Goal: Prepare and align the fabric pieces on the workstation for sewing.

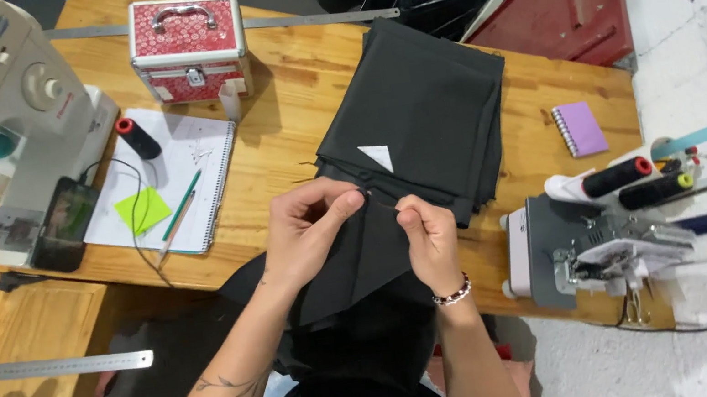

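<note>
Both my hands pinching black fabric (416, 116) edge: L hand (308, 232) + R hand (429, 238), fingers closed on it, on wooden table (288, 125).

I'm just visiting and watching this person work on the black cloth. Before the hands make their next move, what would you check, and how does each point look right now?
1. Left hand grips the black fabric: ok, fingers pinch its near edge.
2. Right hand also on the edge: ok, pinching close beside the left.
3. Fabric supported: partly ok, the folded stack lies on the wooden table, the near part hangs off toward the lap.
4. Pin or needle between the fingers: cannot tell, too small to see.
5. White triangular piece stays put: ok, it lies on the stack, apart from both hands.
6. Room beside the work: ok, the notebook and the machine with thread cones sit apart from the fabric.
</note>
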